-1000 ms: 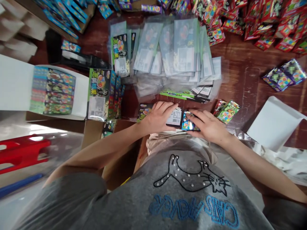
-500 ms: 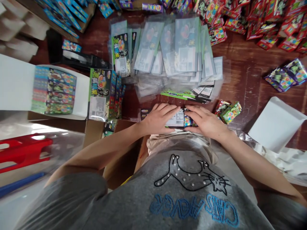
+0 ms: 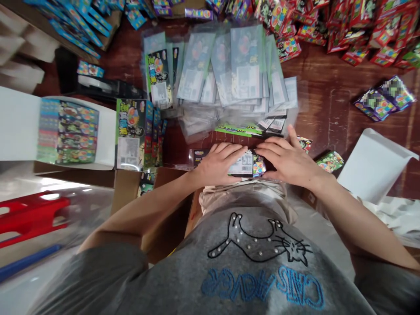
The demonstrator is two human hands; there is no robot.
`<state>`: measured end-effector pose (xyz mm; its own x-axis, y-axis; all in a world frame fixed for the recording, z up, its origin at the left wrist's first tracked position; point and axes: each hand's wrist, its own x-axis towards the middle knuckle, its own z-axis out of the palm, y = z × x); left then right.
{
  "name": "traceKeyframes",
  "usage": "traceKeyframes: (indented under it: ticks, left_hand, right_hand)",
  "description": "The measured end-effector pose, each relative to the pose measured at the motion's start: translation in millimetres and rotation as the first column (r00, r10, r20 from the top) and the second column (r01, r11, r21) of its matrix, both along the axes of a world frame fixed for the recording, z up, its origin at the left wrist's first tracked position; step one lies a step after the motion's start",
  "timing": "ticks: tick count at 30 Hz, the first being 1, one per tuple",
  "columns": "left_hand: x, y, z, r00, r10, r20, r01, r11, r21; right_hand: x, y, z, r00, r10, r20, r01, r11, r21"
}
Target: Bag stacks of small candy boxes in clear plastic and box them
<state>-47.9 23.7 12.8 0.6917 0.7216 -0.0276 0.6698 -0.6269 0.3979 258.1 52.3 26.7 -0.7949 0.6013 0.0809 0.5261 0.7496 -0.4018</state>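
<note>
A flat clear packet with a black printed card and a white barcode label (image 3: 242, 165) lies at the table's front edge, against my body. My left hand (image 3: 218, 164) is closed over its left part, fingers along the top and thumb below. At the packet's right end, my right hand (image 3: 288, 159) has its fingers and thumb around a small colourful box (image 3: 259, 166), partly hidden. Whether that box is fully inside the packet I cannot tell. Just beyond the right hand are a red box (image 3: 304, 143), mostly covered, and a green box (image 3: 330, 162).
Clear bags with printed cards (image 3: 247, 61) are piled ahead. Filled packets (image 3: 131, 131) and a white carton (image 3: 108, 148) of small boxes stand left. Red boxes (image 3: 354, 30) heap at the far right; purple boxes (image 3: 374, 104) and an open white box (image 3: 364, 166) lie right.
The green box has shifted right, away from the red one. My right hand has moved slightly right at the packet's end, its index finger now raised. My left hand keeps its place.
</note>
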Motion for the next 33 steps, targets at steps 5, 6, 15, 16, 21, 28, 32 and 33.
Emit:
traceKeyframes:
  ticks: [5, 6, 15, 16, 21, 28, 32, 33]
  left_hand:
    - [0.9, 2.0, 1.2, 0.998, -0.006, 0.055, 0.006, 1.0, 0.001]
    - [2.4, 2.0, 1.5, 0.998, 0.0, 0.061, 0.0, 1.0, -0.002]
    - [15.2, -3.2, 9.1, 0.994, 0.107, -0.007, -0.107, 0.994, -0.03]
    - [15.3, -3.6, 10.6, 0.993, 0.119, -0.011, -0.119, 0.993, -0.028]
    - [20.8, -6.2, 16.9, 0.979, 0.203, 0.0, -0.203, 0.979, 0.032]
    - [28.8, -6.2, 18.4, 0.985, 0.173, 0.026, -0.174, 0.983, 0.058]
    - [28.3, -4.5, 16.9, 0.984, 0.174, 0.047, -0.176, 0.984, 0.033]
    - [27.9, -4.1, 16.4, 0.981, 0.187, 0.051, -0.188, 0.982, 0.028]
  right_hand:
    - [9.8, 5.1, 1.8, 1.0, -0.007, 0.003, 0.007, 0.999, -0.051]
    - [10.6, 4.9, 2.1, 1.0, -0.012, 0.002, 0.012, 0.998, -0.061]
    - [14.9, -7.4, -1.9, 0.99, -0.117, -0.075, 0.112, 0.992, -0.061]
    - [17.7, -8.2, -0.1, 0.987, -0.146, -0.07, 0.142, 0.988, -0.055]
    - [18.8, -17.5, 5.7, 0.951, -0.296, -0.091, 0.299, 0.954, 0.018]
    - [14.2, -24.0, 0.6, 0.973, -0.184, -0.136, 0.183, 0.983, -0.014]
    - [9.5, -31.8, -4.7, 0.958, -0.229, -0.175, 0.229, 0.973, -0.018]
    - [7.3, -36.0, -5.7, 0.948, -0.263, -0.179, 0.265, 0.964, -0.013]
